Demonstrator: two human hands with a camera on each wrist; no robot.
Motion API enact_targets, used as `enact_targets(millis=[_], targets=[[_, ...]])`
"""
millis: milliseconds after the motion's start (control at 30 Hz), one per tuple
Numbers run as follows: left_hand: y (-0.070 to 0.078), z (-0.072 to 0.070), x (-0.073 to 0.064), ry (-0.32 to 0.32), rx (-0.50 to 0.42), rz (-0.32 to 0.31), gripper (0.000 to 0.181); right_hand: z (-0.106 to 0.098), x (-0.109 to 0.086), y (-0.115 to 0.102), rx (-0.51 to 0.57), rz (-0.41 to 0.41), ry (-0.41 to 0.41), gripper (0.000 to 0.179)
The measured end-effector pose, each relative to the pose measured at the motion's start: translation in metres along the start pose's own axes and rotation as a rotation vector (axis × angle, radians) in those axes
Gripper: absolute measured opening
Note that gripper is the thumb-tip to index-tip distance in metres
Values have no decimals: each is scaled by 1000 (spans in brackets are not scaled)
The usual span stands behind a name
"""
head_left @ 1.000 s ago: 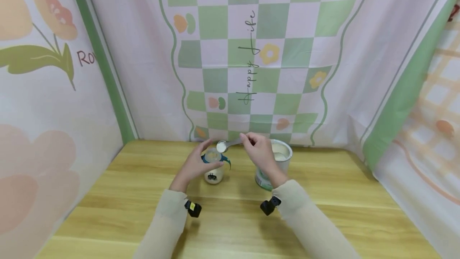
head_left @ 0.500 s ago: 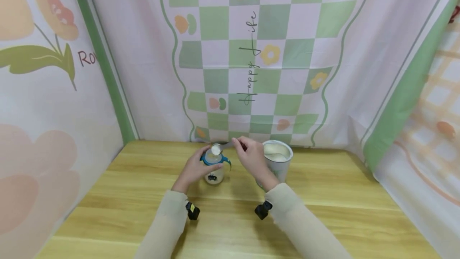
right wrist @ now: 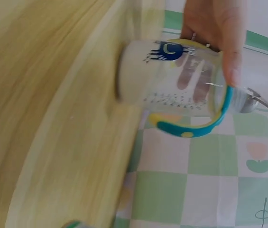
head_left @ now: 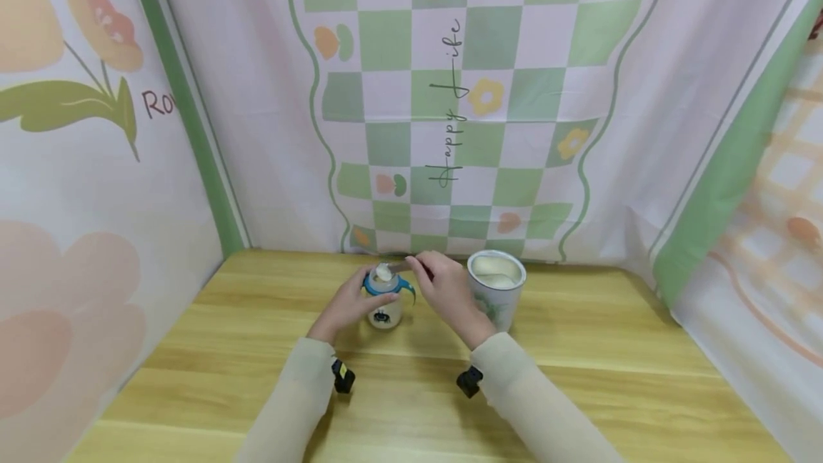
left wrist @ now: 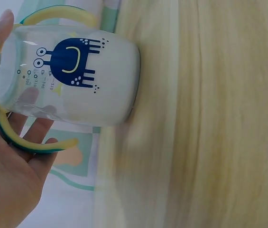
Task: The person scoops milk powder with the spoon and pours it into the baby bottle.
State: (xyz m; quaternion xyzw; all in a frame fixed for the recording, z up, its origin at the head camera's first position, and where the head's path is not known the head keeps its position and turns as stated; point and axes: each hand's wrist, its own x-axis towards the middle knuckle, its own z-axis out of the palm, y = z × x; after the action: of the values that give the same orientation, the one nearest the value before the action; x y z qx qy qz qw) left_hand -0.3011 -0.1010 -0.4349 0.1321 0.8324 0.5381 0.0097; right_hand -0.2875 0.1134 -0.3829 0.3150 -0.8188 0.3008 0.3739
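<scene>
A clear baby bottle (head_left: 385,316) with a blue-and-yellow two-handled collar stands upright on the table. A dark blue crab-like figure is printed on its side, and whitish contents show low in the bottle (left wrist: 110,80). My left hand (head_left: 347,307) holds it near the collar, thumb in front and fingers behind. My right hand (head_left: 445,293) pinches the handle of a metal spoon (right wrist: 248,100). White powder (head_left: 383,273) heaps in its bowl, right at the bottle's open mouth. The spoon appears close to level; whether it touches the rim I cannot tell.
An open tin (head_left: 508,299) of white powder stands right of the bottle, partly behind my right hand. The wooden table (head_left: 411,399) meets a patterned curtain (head_left: 444,127) at the back. More printed cloth hangs on both sides.
My right hand has moved left and slightly down, bringing the loaded spoon from beside the bottle to its mouth. My left hand has closed in around the bottle's collar.
</scene>
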Motion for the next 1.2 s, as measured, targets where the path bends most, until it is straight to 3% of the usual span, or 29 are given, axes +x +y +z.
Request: enact_targets(millis=[233,700,900,1067,1200], targets=[[3,-1,-1,-8,-7,-14,75,3,-8,2,-108,-232,-11,11],[4,-3,-4,-21,-13,-2,75,-2,-12,1,-235,-465,-92,14],[3,-3,-3,-26,-22,4,75,-5,-13,0,-256,-534,-106,16],[5,-2,-4,-29,-22,-11,75,-6,-16,0,-277,-569,-120,3],[5,-2,-4,-22,-17,-16,76,-6,-17,0,-301,-578,-138,11]])
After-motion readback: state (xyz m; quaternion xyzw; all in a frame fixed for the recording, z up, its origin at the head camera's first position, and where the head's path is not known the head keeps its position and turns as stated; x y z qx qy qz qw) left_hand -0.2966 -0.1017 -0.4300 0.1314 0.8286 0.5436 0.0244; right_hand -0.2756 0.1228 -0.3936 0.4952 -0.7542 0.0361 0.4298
